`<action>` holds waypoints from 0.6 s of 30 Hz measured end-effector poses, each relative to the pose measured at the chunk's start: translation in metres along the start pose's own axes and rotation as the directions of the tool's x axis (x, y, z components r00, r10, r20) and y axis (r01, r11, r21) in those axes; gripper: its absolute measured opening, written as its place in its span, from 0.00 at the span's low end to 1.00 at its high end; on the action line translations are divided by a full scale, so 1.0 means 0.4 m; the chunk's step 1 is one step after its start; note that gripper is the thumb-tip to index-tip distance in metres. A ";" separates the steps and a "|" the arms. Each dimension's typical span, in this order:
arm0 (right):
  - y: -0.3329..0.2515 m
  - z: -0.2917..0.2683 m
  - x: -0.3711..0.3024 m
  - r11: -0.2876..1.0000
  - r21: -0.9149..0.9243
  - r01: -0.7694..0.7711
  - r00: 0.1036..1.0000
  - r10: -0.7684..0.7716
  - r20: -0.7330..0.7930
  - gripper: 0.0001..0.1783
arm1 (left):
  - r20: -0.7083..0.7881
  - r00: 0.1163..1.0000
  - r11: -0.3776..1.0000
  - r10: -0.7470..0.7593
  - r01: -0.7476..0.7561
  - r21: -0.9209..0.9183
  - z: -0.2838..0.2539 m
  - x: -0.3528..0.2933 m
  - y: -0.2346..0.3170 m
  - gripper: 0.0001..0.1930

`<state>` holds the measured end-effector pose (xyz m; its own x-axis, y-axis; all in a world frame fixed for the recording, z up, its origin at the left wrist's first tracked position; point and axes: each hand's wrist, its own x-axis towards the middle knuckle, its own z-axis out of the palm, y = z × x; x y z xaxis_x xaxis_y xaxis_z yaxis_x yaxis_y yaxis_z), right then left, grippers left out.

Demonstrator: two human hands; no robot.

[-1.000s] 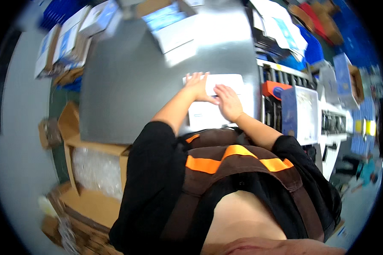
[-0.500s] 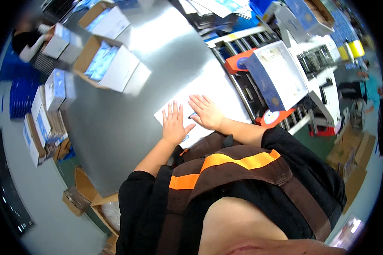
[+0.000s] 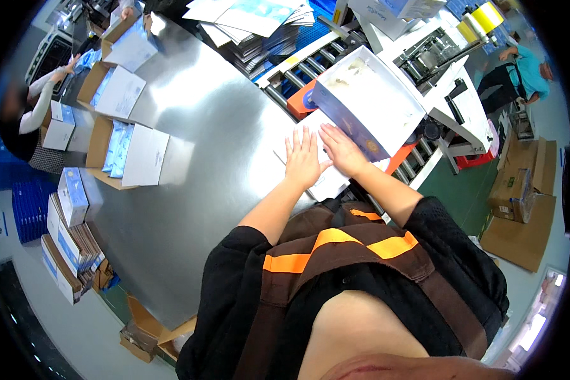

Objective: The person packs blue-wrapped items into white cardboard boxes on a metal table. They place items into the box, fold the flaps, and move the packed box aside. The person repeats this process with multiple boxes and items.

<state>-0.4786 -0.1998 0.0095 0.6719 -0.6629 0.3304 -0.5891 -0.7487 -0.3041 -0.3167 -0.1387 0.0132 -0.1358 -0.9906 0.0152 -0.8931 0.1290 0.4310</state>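
Note:
My left hand lies flat, fingers stretched, on a flat white piece that looks like a folded carton or sheet. Beside it, my right hand also rests flat on that piece, its fingers stretched out close together. Both hands cover much of the piece, so its kind is not plain. Just beyond my right hand stands an open white and blue box on the roller conveyor, with some whitish contents inside. The flat piece reaches up to the foot of this box.
The metal table carries open cartons of blue packets on its left. Stacked flat cartons lie at the far side. A machine with yellow tape flanks the conveyor. Co-workers are at the left and far right.
The view has turned, and the surroundings have shifted in the picture. Both hands, still flat on the white piece, are now closer to the box on the conveyor.

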 end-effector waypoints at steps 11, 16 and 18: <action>0.047 -0.361 0.211 0.719 0.560 -0.412 0.891 0.445 0.084 0.16 | -0.586 0.515 0.328 -0.626 0.855 0.402 -0.580 -0.317 -0.750 0.52; 0.179 -0.276 0.199 0.996 -0.052 -0.070 0.948 0.083 0.307 0.19 | -0.033 0.565 0.545 -0.824 0.808 0.225 -0.540 -0.490 -0.870 0.25; 0.199 -0.260 0.194 0.988 -0.109 -0.111 0.963 0.134 0.234 0.16 | 0.047 0.604 0.600 -0.796 0.776 0.197 -0.517 -0.457 -0.768 0.18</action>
<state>-0.5198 -0.3119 0.1037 0.6731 -0.7363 0.0686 -0.7053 -0.6671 -0.2397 0.0711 -0.0067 0.0645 0.6087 -0.6985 -0.3763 -0.7253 -0.6821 0.0928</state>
